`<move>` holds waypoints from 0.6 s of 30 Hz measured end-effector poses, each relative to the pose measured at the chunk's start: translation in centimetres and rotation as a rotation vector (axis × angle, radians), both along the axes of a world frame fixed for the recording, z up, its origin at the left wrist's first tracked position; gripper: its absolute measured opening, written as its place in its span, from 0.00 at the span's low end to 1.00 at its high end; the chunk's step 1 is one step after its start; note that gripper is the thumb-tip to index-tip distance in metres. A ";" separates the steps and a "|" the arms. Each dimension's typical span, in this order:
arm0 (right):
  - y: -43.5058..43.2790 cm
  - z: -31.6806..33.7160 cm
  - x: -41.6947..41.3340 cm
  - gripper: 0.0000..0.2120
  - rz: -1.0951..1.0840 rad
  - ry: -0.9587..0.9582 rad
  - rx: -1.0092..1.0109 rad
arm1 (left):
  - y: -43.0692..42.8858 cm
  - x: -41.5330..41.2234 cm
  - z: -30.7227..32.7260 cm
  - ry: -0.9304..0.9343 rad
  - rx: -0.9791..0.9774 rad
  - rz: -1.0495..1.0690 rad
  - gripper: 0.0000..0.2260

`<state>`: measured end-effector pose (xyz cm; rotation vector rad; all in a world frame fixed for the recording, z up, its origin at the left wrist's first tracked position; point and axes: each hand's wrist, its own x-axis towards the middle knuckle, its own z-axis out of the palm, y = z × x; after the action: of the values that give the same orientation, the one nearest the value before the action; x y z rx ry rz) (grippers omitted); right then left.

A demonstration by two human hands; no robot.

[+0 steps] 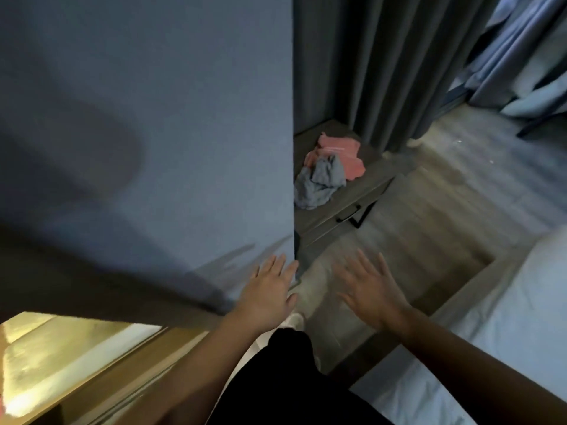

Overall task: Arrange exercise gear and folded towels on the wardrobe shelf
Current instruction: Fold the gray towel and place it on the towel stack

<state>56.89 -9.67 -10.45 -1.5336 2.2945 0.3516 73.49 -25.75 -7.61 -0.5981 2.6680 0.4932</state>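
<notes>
Hands reach forward and down, both empty, backs up. The left hand (267, 296) has its fingers straight and close together, the tips at the right edge of a blue-grey panel (184, 118); whether they touch it I cannot tell. The right hand (371, 299) hangs over the floor (445, 194) with its fingers fanned wide, blurred, well apart from the left. Both forearms are bare. Between them show black trousers (291, 363) and a pale foot (296, 320). Beyond the panel, a pink towel (340, 151) lies on a nightstand (372, 187), a crumpled grey cloth (319, 182) touching its near side. A curtain (383, 72) hangs behind the nightstand; a bed (506, 317) is at right.
</notes>
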 end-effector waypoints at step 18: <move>-11.0 -5.9 -31.4 0.33 -0.168 -0.103 -0.017 | -8.9 -32.6 -10.2 -0.025 0.232 0.243 0.34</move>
<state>25.54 -20.67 -16.30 -1.3228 2.3299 0.2037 40.85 -34.70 -17.85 -0.8534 2.4779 0.8433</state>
